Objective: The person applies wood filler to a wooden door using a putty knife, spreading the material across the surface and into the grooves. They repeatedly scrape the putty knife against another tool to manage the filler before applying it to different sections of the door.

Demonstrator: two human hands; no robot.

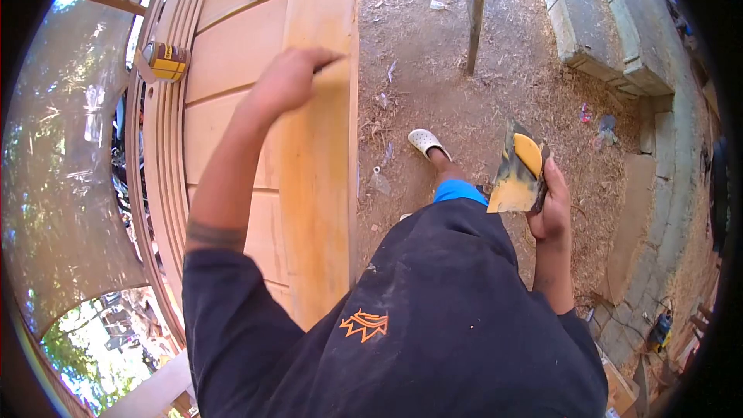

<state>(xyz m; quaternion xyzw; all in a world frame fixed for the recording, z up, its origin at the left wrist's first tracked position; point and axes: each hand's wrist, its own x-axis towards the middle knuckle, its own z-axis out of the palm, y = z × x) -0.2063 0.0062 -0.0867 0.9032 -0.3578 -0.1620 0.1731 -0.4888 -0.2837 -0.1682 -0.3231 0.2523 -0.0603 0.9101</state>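
Observation:
My left hand (288,83) is closed over the edge board of a wooden panelled door (317,186), its fingers pointing to the right edge. Motion blurs the fingers, and what they grip, perhaps a thin flat piece, cannot be made out. The wood below that hand carries a yellowish smear. Out to the right, my right hand (552,201) holds a small flat palette (517,186) by its edge. A rounded lump of yellow putty (528,155) sits on the palette, with more yellow and dark smears spread across its face.
A brown and yellow can (167,61) stands on the door's far left side. Right of the door is dirt ground (410,31) with scattered litter. A wooden post (477,15) rises ahead, and concrete blocks (580,23) line the right. My shoe (426,141) is below.

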